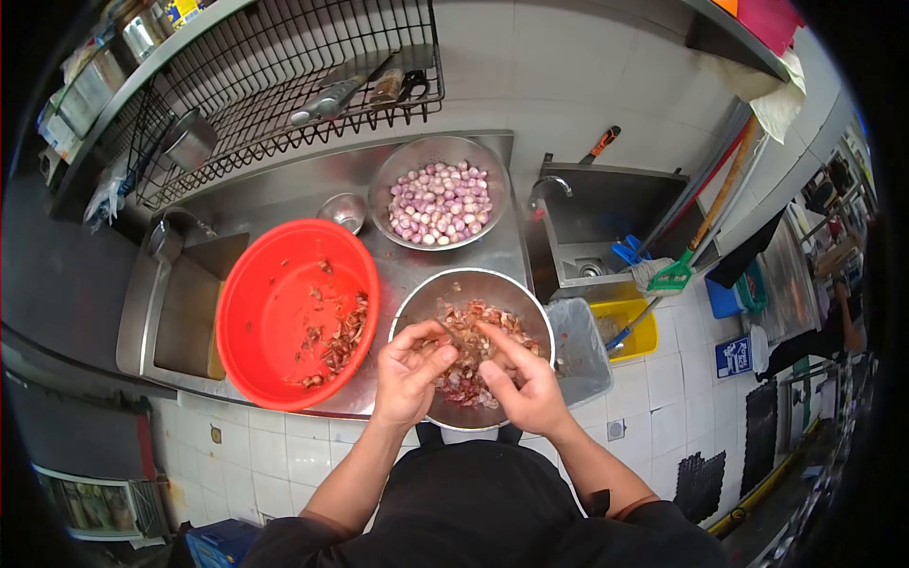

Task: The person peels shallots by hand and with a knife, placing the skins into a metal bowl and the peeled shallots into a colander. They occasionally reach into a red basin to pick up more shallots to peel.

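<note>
Both hands are over a steel bowl (pixel 542 317) of reddish-brown and purple shallot skins (pixel 473 383). My left hand (pixel 414 371) has its fingers curled toward the thumb. A thin dark sliver shows at its fingertips, too small to name. To its right, my right hand (pixel 526 386) has its forefinger and thumb stretched out and apart, with nothing clear between them. Behind this bowl a second steel bowl (pixel 383 175) holds many peeled shallots (pixel 440 204). On the left a red plastic basin (pixel 275 312) contains some unpeeled brown shallots (pixel 343 343).
A small metal bowl (pixel 343 212) stands on the steel counter (pixel 398 265). Sinks lie to the left (pixel 194 312) and right (pixel 592 227). Above hangs a black wire rack (pixel 284 71). A clear bin (pixel 579 350) and a yellow tub (pixel 632 327) sit at the right.
</note>
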Tool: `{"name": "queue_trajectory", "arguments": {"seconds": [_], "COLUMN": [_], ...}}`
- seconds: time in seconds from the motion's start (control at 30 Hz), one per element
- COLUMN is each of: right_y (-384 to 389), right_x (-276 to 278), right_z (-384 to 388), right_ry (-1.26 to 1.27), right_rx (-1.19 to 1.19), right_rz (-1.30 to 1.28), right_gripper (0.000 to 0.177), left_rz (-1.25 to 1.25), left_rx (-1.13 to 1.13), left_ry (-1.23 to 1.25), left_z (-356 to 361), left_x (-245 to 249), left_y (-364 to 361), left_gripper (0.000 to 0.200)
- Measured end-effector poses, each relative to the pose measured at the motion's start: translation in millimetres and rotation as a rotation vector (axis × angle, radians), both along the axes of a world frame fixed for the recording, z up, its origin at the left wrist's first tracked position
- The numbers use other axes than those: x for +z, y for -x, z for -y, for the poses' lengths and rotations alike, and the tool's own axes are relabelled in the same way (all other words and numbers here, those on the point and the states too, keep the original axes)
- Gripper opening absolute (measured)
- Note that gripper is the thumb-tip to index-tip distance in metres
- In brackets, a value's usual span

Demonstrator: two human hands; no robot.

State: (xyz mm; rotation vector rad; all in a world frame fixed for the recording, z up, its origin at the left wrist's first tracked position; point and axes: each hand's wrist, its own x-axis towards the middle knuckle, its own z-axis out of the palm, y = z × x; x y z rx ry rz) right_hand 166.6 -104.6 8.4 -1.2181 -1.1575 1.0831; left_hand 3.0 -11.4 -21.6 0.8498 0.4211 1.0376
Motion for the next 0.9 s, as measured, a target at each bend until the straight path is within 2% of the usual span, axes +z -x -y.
{"name": "queue_trajectory", "arguments": {"seconds": [0.13,0.2,0.27,0.4,0.5,0.57,0.6,0.63,0.67,0.7,0.8,0.83,0.9], "right_y": [8,11,14,17,18,20,18,15,14,14,16,18,19], "right_x": [8,6,4,11,14,15,16,16,17,18,19,15,11], "right_z": [-5,-8,-10,-15,-17,-18,-18,-18,-18,-20,-22,-22,-21], "right_ry": [-0.060,-0.098,-0.264,-0.285,-0.251,-0.174,-0.175,-0.062,0.053,0.053,0.075,0.046,0.022], "right_rx": [-0.030,-0.022,-0.090,-0.121,-0.123,-0.125,-0.122,-0.088,-0.053,-0.049,-0.082,-0.105,-0.125], "right_rz": [0.134,0.058,0.205,0.220,0.114,-0.112,-0.110,-0.278,-0.444,-0.443,-0.414,-0.328,-0.243], "right_gripper": [0.046,0.045,0.042,0.037,0.031,0.028,0.028,0.028,0.028,0.028,0.030,0.030,0.031], "left_rz": [-0.005,-0.152,-0.161,-0.155,-0.229,-0.152,-0.079,-0.077,0.055,0.185,0.169,0.169,0.065], "left_rx": [0.039,0.096,0.130,0.230,0.296,0.241,0.186,0.191,0.048,-0.097,-0.056,-0.055,0.000], "left_ry": [-0.076,-0.173,-0.231,-0.399,-0.498,-0.411,-0.321,-0.321,-0.104,0.114,0.099,0.100,-0.058], "left_z": [6,5,7,12,16,11,8,5,1,-1,-1,-2,-3], "left_x": [13,14,20,25,26,22,20,19,19,18,10,6,0], "left_y": [-3,1,-1,-6,-8,-8,-8,-6,-5,-4,-8,-8,-7], "left_gripper": [0.023,0.020,0.021,0.024,0.025,0.026,0.027,0.027,0.027,0.026,0.027,0.027,0.028]}}
